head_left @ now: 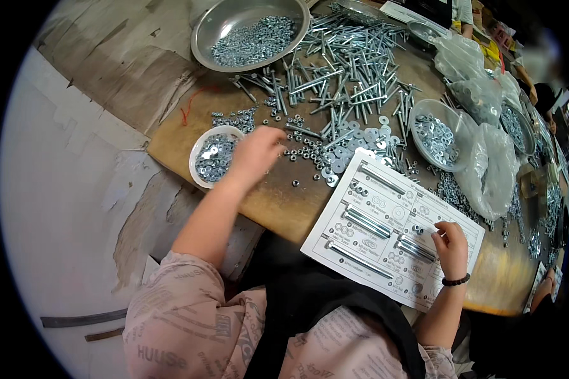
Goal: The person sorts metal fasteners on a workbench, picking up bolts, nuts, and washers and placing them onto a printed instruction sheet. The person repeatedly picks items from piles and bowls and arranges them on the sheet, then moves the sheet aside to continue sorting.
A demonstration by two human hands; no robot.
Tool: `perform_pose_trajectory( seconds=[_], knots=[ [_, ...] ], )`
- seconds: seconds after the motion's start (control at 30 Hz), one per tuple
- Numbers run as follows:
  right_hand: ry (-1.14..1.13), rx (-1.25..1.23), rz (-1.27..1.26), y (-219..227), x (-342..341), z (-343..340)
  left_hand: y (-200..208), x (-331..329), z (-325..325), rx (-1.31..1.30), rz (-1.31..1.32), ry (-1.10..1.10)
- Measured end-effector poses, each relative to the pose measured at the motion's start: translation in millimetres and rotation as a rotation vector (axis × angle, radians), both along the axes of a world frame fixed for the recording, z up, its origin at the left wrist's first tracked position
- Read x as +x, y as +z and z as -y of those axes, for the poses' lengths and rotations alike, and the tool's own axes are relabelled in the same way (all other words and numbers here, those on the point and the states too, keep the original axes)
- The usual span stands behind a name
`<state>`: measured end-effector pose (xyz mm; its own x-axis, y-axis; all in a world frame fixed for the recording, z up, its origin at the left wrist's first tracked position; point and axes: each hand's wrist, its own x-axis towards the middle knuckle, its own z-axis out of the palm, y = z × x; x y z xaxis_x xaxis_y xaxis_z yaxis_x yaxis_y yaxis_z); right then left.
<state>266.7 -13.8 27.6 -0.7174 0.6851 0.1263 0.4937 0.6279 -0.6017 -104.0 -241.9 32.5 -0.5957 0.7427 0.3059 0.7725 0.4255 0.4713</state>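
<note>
While loose nuts (308, 151) lie right of the curled left hand (257, 153), the curled right hand (452, 250) (whether either grips anything, I cannot tell) sits beside bolts (416, 249) slanting down rightward.

1. White rectangular paper sheet (322, 230), near right: dark grey line drawings and print within a ruled grid.
2. Long silver metal bolts (360, 260) on it: bright, unpatterned.
3. Round white plastic tub (193, 158), left: plain.
4. Wide round steel bowl (207, 35), far left: plain silver.
5. Heaped slender metal bolts (354, 95), far: bluish silver.
6. Flat brown tabletop (278, 215): mottled, yellower along the near edge.
7. Thin red string (186, 114), left.
8. Pale pink cloth shirt (189, 297), near: grey lettering pattern.
9. Black cloth apron (335, 303), near: plain.
10. Dark beaded bracelet (456, 280), right.
</note>
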Motion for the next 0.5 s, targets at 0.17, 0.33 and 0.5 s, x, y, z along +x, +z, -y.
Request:
perform_pose_trajectory(
  seconds=[0.17,0.33,0.5],
  knots=[
    [-0.002,-0.024,-0.016,-3,-6,-8,-3,-57,70,-0.379,-0.129,0.169],
    [0.01,-0.044,-0.002,-5,-18,-18,-15,-60,83,-0.462,-0.16,0.141],
    [0.063,-0.016,0.018,1,-35,-24,-19,-62,93,-0.362,-0.111,0.182]
  ],
)
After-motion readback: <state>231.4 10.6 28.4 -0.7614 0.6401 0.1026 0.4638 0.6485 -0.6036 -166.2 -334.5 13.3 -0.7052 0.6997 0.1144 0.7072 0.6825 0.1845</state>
